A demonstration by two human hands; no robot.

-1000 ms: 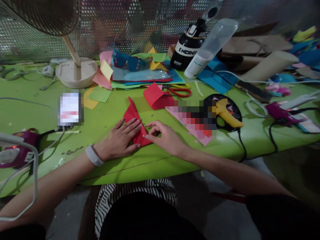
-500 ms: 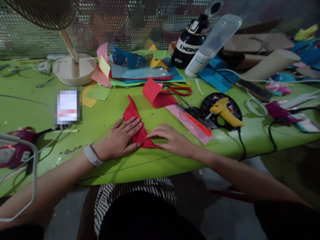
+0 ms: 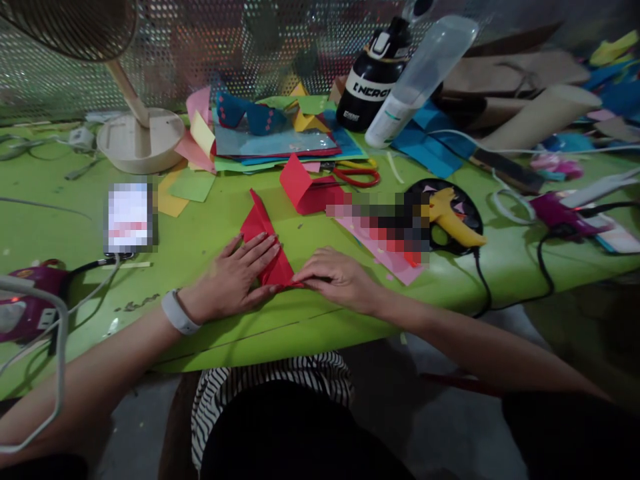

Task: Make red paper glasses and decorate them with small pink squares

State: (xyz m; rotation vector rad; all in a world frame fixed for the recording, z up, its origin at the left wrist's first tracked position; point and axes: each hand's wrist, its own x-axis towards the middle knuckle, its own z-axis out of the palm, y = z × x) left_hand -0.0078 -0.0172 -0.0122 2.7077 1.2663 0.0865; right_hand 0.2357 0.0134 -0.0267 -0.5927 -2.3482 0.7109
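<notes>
A folded red paper (image 3: 274,257) lies on the green table in front of me, its narrow tip pointing away. My left hand (image 3: 235,277) rests flat on the paper's left part, fingers stretched across it. My right hand (image 3: 337,277) pinches the paper's lower right corner between thumb and forefinger. Behind the folded piece sits another red paper (image 3: 310,190), bent upward at its left end. A pink sheet (image 3: 383,250) lies to the right, partly covered by blurred items.
Red-and-yellow-handled scissors (image 3: 356,175) lie behind the red paper. A yellow glue gun (image 3: 453,217) rests on a black round tray at right. A black bottle (image 3: 370,83), stacked coloured papers (image 3: 275,143), a fan base (image 3: 141,140) and a phone (image 3: 130,215) stand or lie around.
My right thumb and forefinger have closed on the paper's lower right corner. My left hand stays flat on the paper. The whole view has shifted slightly.
</notes>
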